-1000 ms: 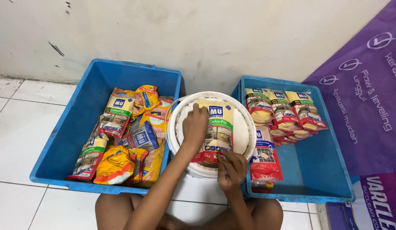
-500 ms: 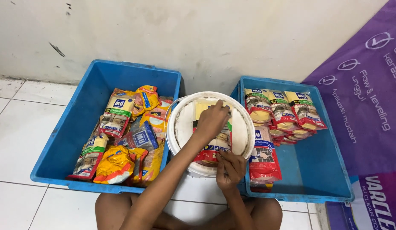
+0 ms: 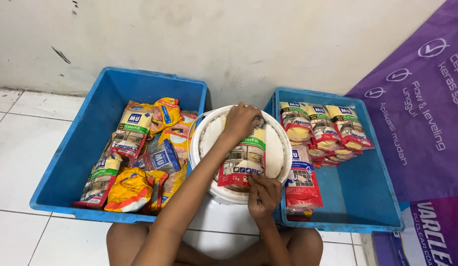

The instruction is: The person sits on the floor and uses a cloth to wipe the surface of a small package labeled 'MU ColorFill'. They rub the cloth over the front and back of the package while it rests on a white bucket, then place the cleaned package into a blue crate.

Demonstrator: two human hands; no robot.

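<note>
Two blue plastic crates flank a white bucket lid (image 3: 275, 148), and on that lid lies the one pouch being handled: a flat sealed pouch (image 3: 242, 165) with a red lower band, a green stripe and a pale yellow top. The left hand (image 3: 241, 119) rests on the pouch's upper end, fingers curled down and pressing on it; whether they pinch the edge or only press I cannot tell. The right hand (image 3: 262, 194) closes thumb and fingers on the pouch's lower right corner, near the lid's front rim.

The left crate (image 3: 66, 162) holds a loose heap of similar pouches (image 3: 133, 157), some crumpled and lying across each other. The right crate (image 3: 367, 197) holds a neater overlapping row of pouches (image 3: 325, 128) along its far wall, with one more pouch (image 3: 300, 180) lying against its left wall, just beside the lid.

The lid looks dusty and domed (a poor seat for anything slick), so the pouch could slide toward the front rim if the upper hand lifts while the lower pinch is light. A hard pull at one corner might also strain the seal, I judge.
</note>
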